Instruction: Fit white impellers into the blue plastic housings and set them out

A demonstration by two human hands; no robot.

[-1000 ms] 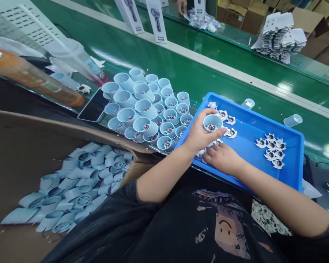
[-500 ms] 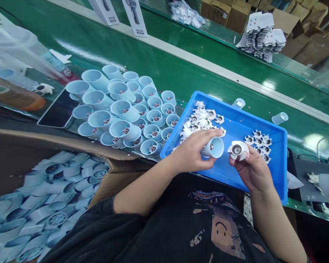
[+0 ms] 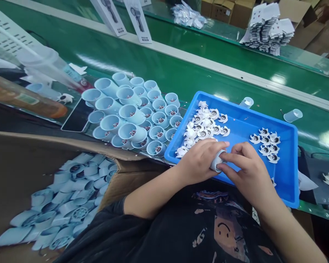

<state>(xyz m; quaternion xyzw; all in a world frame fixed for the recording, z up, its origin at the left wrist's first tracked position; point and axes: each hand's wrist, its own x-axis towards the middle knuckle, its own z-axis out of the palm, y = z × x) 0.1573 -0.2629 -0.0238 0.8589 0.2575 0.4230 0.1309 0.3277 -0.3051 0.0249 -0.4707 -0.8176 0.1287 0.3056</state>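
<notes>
My left hand [image 3: 197,160] is wrapped round a light blue plastic tube [image 3: 215,163], its open mouth turned toward my right hand [image 3: 246,170]. The right fingers pinch a white fan wheel at that mouth; it is mostly hidden by fingers and tube wall. Both hands are over the near edge of a blue tray [image 3: 238,126]. Inside the tray, a heap of white fan wheels [image 3: 204,124] lies on the left and a smaller group of them [image 3: 265,140] on the right.
Several blue tubes [image 3: 131,113] with small motors inside stand left of the tray. A cardboard box [image 3: 112,190] at lower left holds more tubes. A phone [image 3: 74,118] and a bottle [image 3: 30,96] lie farther left. Two loose tubes [image 3: 293,115] lie behind the tray.
My right hand has moved left, bringing the fan wheel to the tube's mouth. The tube has turned and dropped slightly in my left hand. The view has shifted a little.
</notes>
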